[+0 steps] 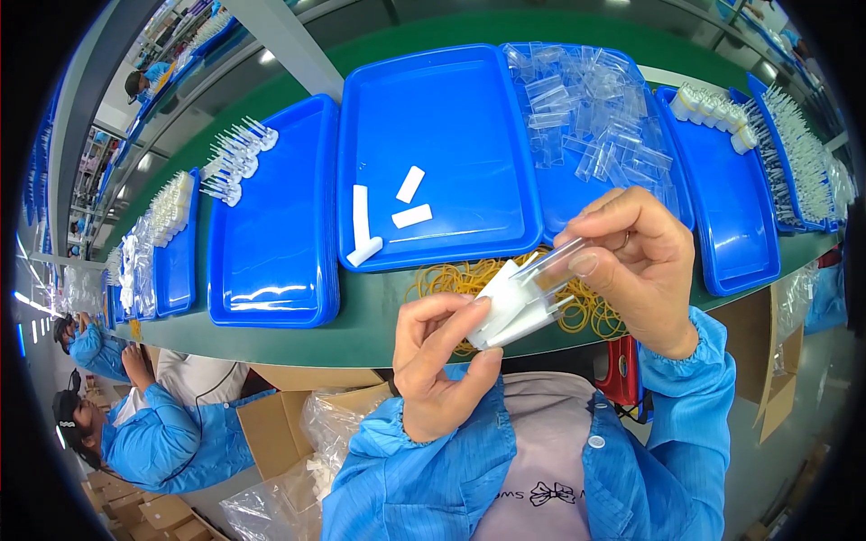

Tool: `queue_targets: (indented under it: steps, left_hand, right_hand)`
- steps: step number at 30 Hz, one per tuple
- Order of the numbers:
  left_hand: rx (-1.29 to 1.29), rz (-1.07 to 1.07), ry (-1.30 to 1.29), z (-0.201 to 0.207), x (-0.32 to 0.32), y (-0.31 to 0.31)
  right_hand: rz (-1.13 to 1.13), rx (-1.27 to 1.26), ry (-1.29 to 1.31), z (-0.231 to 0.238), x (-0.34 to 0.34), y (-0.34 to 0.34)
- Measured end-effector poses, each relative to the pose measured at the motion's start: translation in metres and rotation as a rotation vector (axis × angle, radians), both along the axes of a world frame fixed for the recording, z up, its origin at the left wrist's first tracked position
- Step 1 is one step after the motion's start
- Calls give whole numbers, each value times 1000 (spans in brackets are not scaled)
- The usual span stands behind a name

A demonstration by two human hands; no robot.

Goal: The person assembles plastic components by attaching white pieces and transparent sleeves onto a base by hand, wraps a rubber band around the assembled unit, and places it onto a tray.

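Between thumb and fingers, my left hand point(442, 361) pinches a white plastic piece point(507, 307) with thin prongs; it may be more than one piece. My right hand point(640, 261) grips a clear plastic sleeve point(557, 265) by its far end. The sleeve's near end meets the white piece; how far one sits inside the other I cannot tell. Several yellow rubber bands point(586, 311) lie on the green table beneath both hands. Just beyond, a blue tray point(442, 117) bears several small white pieces point(413, 215). Clear sleeves point(600, 117) are heaped in the tray to its right.
Blue trays with white pronged parts stand left point(271, 261) and right point(731, 198). A further tray of pronged parts point(798, 135) is at the far right. An open cardboard box point(280, 433) with clear bags is at lower left. A co-worker point(162, 433) sits to the left.
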State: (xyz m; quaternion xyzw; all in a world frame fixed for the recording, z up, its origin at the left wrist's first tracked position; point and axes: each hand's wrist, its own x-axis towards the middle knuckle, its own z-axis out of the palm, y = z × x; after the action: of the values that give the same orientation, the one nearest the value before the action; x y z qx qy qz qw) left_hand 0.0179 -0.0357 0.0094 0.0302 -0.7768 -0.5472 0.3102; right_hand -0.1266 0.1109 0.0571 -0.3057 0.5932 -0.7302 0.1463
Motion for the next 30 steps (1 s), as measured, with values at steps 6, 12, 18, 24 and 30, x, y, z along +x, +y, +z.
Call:
queue_targets:
  steps: [6,12,18,24,30]
  left_hand:
    - [44,-117,-49,12,-3,-8]
    - [70,-89,-36,7,-4,-8]
    - [-365,182,57,4,-4,3]
    - [-332,71,-18,-5,-6,-2]
    - [730,-209,83,-16,-18,-2]
  right_hand:
    - [43,53,6,5,0,3]
    - [31,66,45,2,1,3]
    - [85,-1,-267,0,3,2]
    - [8,127,85,-11,0,2]
    - [-25,62,-29,-17,-5,-1]
